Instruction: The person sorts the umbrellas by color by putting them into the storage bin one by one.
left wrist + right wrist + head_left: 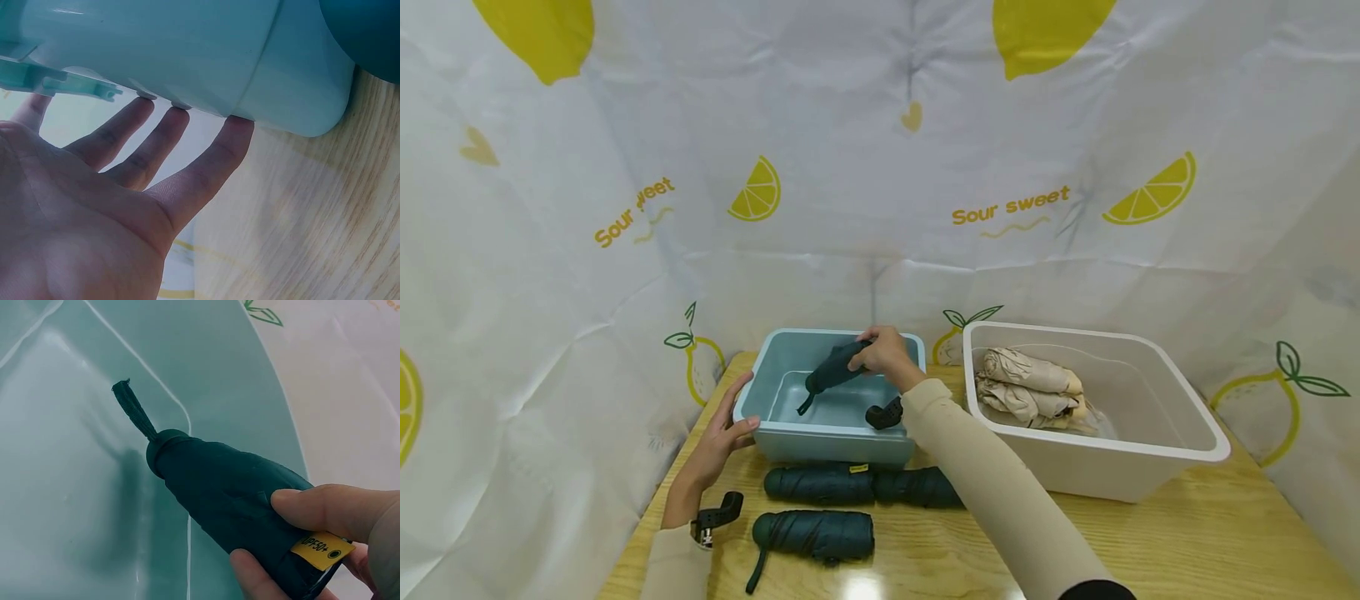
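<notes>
My right hand (883,354) grips a folded dark green umbrella (835,368) by one end, inside the blue bin (835,444). In the right wrist view the umbrella (231,494) tilts over the bin's floor, its wrist strap (134,410) pointing away and a yellow tag (322,550) near the thumb. My left hand (718,442) rests against the bin's left side; in the left wrist view straight fingertips (234,134) touch its wall. Several more folded umbrellas lie in front of the bin, among them one with a strap (816,533) and one with a yellow tag (820,484).
To the right stands a larger cream bin (1097,467) holding rolled beige umbrellas or cloth bundles (1030,387). Both bins sit on a wooden table (940,550). A white lemon-printed sheet (850,167) hangs behind and at the sides.
</notes>
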`<action>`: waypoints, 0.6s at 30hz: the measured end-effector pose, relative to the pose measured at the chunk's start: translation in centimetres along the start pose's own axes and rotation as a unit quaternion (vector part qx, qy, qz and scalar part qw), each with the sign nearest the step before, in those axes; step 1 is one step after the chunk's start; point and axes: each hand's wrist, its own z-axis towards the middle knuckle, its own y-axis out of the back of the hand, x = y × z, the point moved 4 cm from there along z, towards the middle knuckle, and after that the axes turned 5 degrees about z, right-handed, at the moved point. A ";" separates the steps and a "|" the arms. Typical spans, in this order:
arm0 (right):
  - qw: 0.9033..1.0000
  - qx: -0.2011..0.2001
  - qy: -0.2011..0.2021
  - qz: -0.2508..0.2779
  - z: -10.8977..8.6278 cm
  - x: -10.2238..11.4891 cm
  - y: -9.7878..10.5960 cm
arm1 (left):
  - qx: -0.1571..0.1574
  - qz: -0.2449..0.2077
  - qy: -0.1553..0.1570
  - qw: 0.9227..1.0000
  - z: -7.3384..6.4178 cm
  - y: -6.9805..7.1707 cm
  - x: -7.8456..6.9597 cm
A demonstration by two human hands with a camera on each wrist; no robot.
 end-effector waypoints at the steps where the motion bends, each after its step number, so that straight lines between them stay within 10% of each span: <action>1: 1.000 -0.003 -0.001 -0.004 0.0 -0.1 0.0 | 0.000 0.000 0.000 1.000 0.0 0.0 0.0; 18: 0.999 0.003 -0.026 -0.032 0.5 -1.4 0.0 | 0.007 -0.004 -0.008 1.000 -0.1 0.2 0.3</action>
